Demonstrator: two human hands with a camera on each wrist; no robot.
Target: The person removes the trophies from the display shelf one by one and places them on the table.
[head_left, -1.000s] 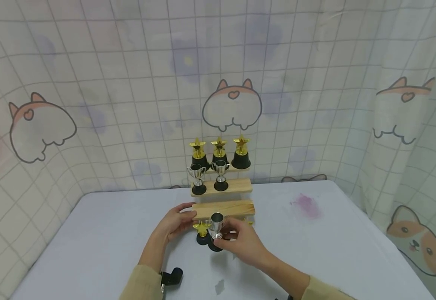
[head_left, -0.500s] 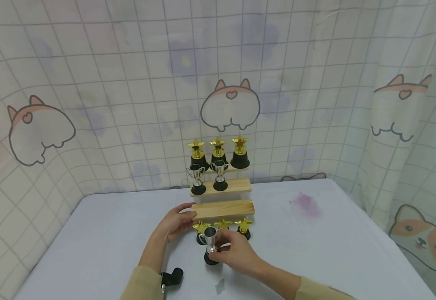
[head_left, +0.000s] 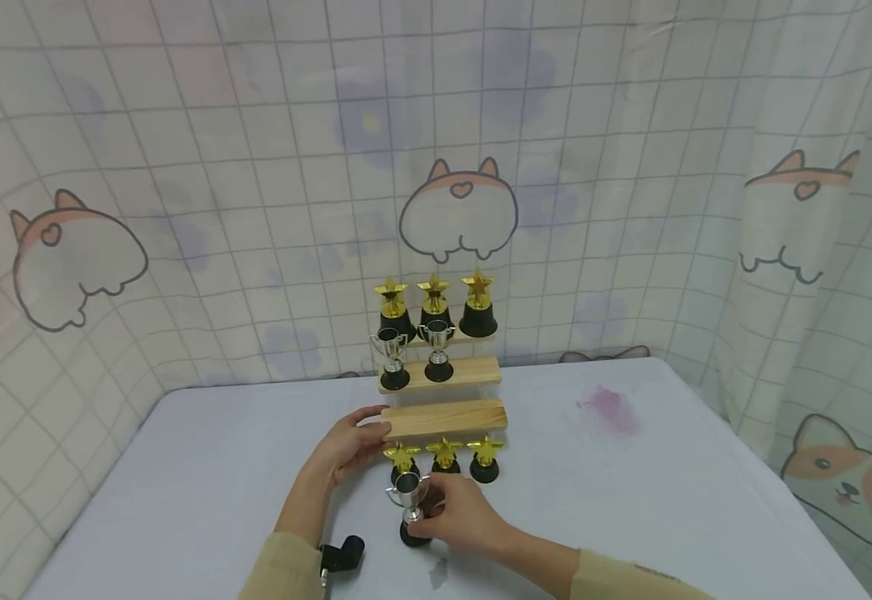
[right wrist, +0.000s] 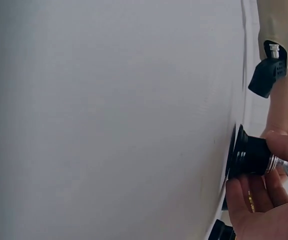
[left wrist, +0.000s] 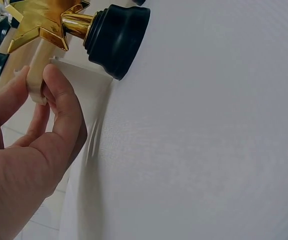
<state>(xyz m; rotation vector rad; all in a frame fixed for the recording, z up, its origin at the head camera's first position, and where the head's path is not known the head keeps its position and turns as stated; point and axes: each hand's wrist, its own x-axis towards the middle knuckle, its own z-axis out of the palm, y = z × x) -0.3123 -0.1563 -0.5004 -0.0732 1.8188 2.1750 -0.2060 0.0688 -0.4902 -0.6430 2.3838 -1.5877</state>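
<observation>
My left hand [head_left: 342,450] pinches the left end of the lowest wooden shelf board [head_left: 445,420] between thumb and fingers; the board's end [left wrist: 35,82] shows in the left wrist view. My right hand [head_left: 464,512] grips a small silver trophy cup [head_left: 408,490] by its lower part. The cup stands upright, its black base [right wrist: 253,155] right at the white tabletop in the right wrist view. Just behind it are three gold star trophies [head_left: 484,458] in a row before the shelf, the left and middle ones partly covered by the cup and my right hand.
On the middle board [head_left: 477,371] stand two silver cups [head_left: 438,343] at the left and centre. Three gold star trophies [head_left: 478,304] line the top board. Behind hangs a checked curtain [head_left: 256,208]. A black wrist camera [head_left: 343,554] sits on my left forearm.
My right hand has carried the silver cup toward me and a little left, uncovering the middle and right gold star trophies. The left hand stays at the board's end.
</observation>
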